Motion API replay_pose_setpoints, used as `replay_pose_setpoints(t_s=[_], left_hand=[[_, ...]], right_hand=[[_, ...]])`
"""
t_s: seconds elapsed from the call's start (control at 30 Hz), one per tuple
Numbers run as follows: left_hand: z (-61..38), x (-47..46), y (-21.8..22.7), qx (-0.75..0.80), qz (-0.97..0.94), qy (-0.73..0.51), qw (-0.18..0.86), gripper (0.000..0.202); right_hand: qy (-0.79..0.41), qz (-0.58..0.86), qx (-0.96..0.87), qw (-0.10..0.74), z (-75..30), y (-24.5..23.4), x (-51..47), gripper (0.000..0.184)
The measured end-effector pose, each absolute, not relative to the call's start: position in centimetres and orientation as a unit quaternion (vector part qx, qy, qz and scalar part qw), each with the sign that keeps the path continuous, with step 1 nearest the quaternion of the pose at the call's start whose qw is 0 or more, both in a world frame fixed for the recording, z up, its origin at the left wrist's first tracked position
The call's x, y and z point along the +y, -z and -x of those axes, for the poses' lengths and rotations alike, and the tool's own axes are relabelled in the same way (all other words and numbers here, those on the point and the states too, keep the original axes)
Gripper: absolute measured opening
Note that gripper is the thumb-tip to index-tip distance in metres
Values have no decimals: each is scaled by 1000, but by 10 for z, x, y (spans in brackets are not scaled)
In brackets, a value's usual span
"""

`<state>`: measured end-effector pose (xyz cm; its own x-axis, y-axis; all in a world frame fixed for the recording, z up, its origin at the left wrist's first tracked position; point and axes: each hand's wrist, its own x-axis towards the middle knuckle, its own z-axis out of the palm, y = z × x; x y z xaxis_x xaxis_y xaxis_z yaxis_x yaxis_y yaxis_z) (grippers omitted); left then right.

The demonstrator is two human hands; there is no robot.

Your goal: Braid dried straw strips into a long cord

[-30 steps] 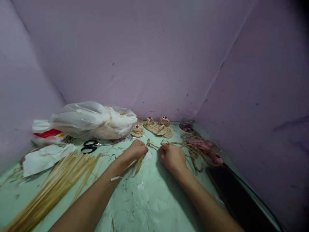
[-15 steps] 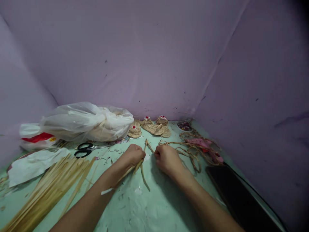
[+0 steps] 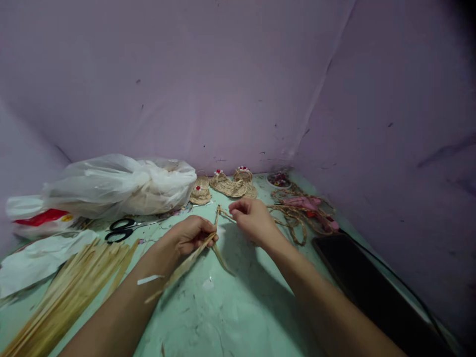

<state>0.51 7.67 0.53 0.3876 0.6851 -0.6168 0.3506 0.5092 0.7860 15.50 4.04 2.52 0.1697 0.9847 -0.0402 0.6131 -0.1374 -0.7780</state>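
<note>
My left hand (image 3: 186, 238) is closed round a few flat straw strips (image 3: 178, 271) that trail back over my forearm. My right hand (image 3: 250, 218) is closed in a pinch on the end of a braided straw cord (image 3: 293, 218), which runs off to the right in loose coils. Both hands are lifted a little above the pale green table (image 3: 238, 317), and the strips and the cord meet between them.
A bundle of long straw strips (image 3: 63, 297) lies at the left, with black scissors (image 3: 119, 229) and plastic bags (image 3: 119, 186) behind it. Small woven straw sandals (image 3: 226, 184) stand by the back wall. A dark flat slab (image 3: 368, 287) lies at the right.
Both hands have lifted off the table and turned palms inward, the right one rising toward the wall. The loose strips swung down below my left hand. The view shifted rightward.
</note>
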Motion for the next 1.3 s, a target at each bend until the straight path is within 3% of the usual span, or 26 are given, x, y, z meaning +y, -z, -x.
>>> replay_pose_setpoints(t_s=[0.07,0.13,0.37,0.53,0.7,0.97,1.17,1.3], left_hand=[[-3,79,-3,526,-435,-126,720,9],[-2,81,-3,516,-409,-125,742,8],[-2,80,-5,495,-417,-98,756,5],[-3,78,-6,488,-440,-103,747,6],[-7,77,-7,511,-477,-89,709,6],[-8,75,-8,520,-554,-70,646,8],[-8,71,-5,530,-605,-66,590,9],[-2,70,-12,567,-662,-63,486,13]], right_hand=[[-460,675,-479,322,-152,-22,43,18],[-551,647,-414,326,-148,-16,46,13],[-558,622,-458,303,-134,-2,51,15],[-629,559,-434,322,-135,-3,46,11],[-582,605,-441,315,-134,0,47,19],[-491,658,-499,278,-138,13,55,8],[-462,665,-515,282,-138,15,53,10],[-471,683,-490,268,-135,11,52,10]])
